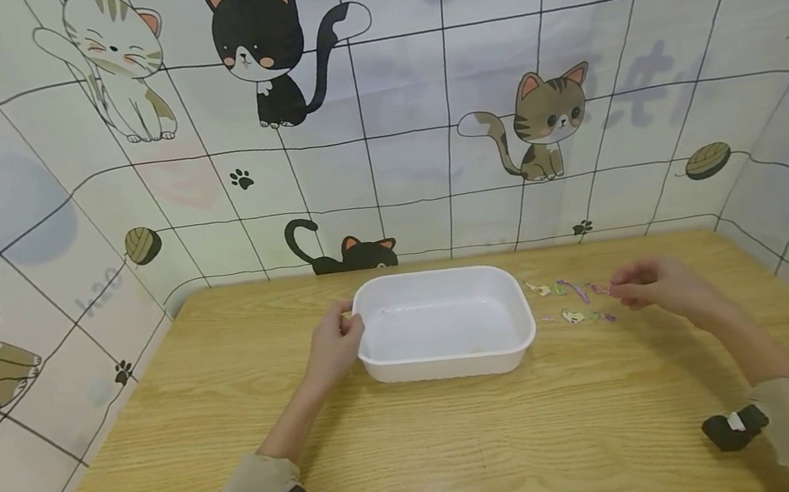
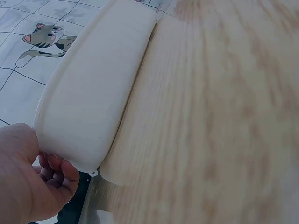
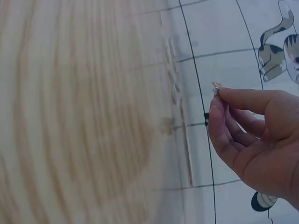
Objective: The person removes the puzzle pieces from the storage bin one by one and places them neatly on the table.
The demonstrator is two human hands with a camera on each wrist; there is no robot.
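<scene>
A white rectangular plastic tray [image 1: 449,366] with rounded corners and low walls stands on the wooden table. My left hand [image 1: 335,340] grips it at its left end. In the left wrist view the thumb lies at the rim and the fingers curl under it, against the tray's outer wall [image 2: 88,93]. To the right of the tray, my right hand [image 1: 661,288] pinches a small, thin pinkish piece [image 1: 601,289] between thumb and fingertips. The right wrist view shows the tip of this small piece [image 3: 216,87] poking out; its kind I cannot tell.
Several small flat pieces lie between the tray and my right hand: a yellowish one [image 1: 573,316], a purple one [image 1: 579,292], a green one [image 1: 559,288]. Behind the wooden table [image 1: 421,435] hangs a cat-printed white cloth [image 1: 414,167], which also lines both sides.
</scene>
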